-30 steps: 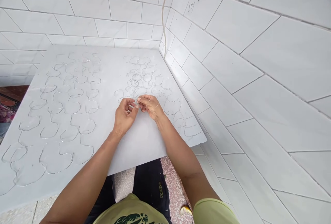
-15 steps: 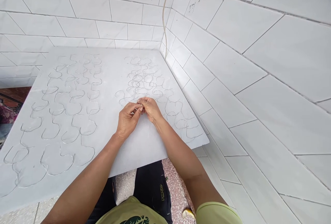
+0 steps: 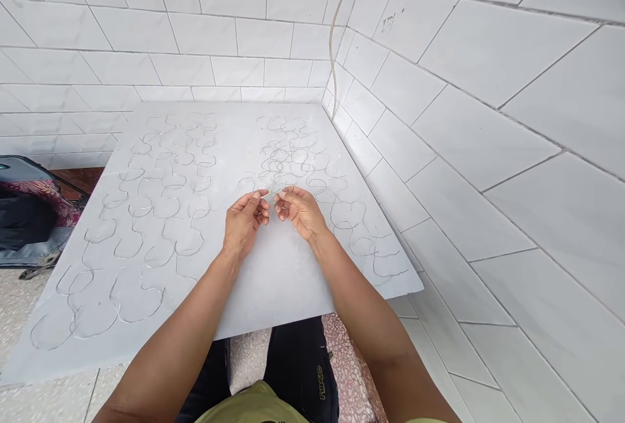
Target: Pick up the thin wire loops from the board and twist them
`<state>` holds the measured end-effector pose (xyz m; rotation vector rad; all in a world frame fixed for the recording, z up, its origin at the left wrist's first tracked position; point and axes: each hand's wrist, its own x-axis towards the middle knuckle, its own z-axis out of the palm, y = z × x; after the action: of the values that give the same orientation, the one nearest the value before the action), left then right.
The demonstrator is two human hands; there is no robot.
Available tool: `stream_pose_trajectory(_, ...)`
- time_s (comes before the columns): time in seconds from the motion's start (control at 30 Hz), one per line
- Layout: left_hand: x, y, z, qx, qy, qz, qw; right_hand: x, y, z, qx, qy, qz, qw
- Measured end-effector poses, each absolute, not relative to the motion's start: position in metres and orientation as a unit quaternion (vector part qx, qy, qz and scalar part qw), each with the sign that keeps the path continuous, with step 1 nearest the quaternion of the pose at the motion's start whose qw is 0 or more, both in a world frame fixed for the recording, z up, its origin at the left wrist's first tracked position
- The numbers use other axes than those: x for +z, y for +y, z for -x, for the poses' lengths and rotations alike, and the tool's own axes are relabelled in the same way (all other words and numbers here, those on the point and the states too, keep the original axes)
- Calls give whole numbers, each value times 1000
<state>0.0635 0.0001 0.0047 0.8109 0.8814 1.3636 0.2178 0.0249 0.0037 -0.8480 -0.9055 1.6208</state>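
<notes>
My left hand and my right hand are a small gap apart above the white board. Each pinches thumb against forefinger on a thin wire, which barely shows between the fingertips; its full shape cannot be made out. Curved, wavy wire pieces lie in rough columns over the board's left half. Beyond my fingers and to the right, more bent wires overlap in a loose tangle.
White tiled walls meet behind the board and along its right side. A pale cable hangs in the corner. At the left, an open bag with dark and patterned cloth stands on the speckled floor. My knees are under the board's front edge.
My fingertips were together and have drawn apart, left and right, still pinching. The whole view has shifted, bringing the bag at left into sight.
</notes>
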Motion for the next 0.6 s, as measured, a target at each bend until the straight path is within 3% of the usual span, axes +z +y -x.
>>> stream_pose_trajectory(0.3,8,0,-59,553,445,-409,573,9,28,-232,500,-395,459,619)
stream_pose_trajectory(0.6,7,1,-53,422,430,-491,630,22,25,-252,580,-516,410,479)
